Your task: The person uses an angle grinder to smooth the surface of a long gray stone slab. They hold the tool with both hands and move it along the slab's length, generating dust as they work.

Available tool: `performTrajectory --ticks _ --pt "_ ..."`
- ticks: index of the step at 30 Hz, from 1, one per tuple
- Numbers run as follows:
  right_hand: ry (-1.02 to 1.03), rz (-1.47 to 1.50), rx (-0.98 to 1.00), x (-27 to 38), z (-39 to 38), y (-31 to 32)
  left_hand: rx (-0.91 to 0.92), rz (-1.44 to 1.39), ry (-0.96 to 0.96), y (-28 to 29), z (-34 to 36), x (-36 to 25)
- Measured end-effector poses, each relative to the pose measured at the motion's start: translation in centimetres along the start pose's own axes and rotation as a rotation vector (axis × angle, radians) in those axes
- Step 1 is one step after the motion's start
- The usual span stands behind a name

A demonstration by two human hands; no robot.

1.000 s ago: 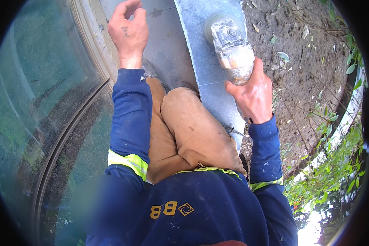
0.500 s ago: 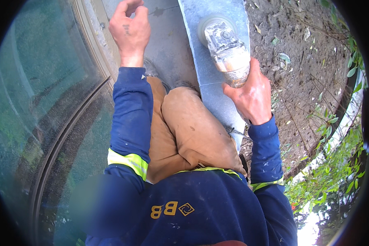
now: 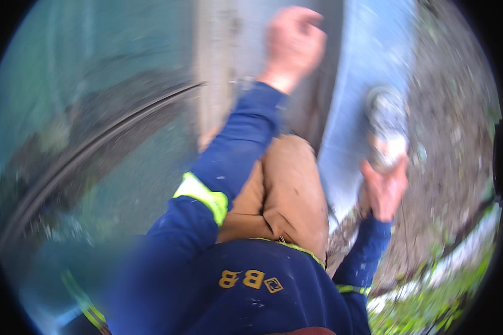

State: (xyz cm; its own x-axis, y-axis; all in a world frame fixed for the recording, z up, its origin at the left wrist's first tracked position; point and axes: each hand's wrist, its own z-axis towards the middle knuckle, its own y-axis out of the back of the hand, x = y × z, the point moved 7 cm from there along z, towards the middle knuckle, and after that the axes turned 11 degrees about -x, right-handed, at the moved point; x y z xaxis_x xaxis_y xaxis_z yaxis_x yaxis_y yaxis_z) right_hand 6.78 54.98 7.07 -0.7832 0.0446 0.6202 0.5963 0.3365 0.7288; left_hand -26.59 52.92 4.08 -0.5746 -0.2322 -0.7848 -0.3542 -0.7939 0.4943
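Observation:
The picture is smeared by motion. My left hand point(image 3: 293, 44) is raised at the top middle above the grey paving beside the slab; its fingers look curled but are too blurred to tell what, if anything, they hold. My right hand point(image 3: 383, 181) is wrapped round the body of a dust-caked angle grinder point(image 3: 385, 114), whose disc end lies over a long blue-grey stone slab point(image 3: 355, 50) at my right. My knees in tan trousers point(image 3: 288, 190) are beside the slab.
A large glass pane point(image 3: 84, 67) with a dark frame strip point(image 3: 123, 120) fills the left, edged by a pale sill point(image 3: 212, 44). Bare soil point(image 3: 441, 123) runs along the slab's right side, with leafy plants point(image 3: 430, 304) at the lower right.
The view has swung and blurred. My left hand now appears farther right, while my right hand and the grinder appear lower and farther right, the grinder still held over the slab.

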Motion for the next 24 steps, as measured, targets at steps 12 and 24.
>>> performTrajectory --ticks 12,24 --pt "-0.001 -0.249 0.038 -2.2 -1.2 -0.6 -0.109 -0.045 0.119 -2.5 -3.9 1.9" --pt "-0.015 -0.076 -0.012 -1.3 0.2 0.2 0.014 -0.054 0.129 -1.5 -1.0 -0.3"
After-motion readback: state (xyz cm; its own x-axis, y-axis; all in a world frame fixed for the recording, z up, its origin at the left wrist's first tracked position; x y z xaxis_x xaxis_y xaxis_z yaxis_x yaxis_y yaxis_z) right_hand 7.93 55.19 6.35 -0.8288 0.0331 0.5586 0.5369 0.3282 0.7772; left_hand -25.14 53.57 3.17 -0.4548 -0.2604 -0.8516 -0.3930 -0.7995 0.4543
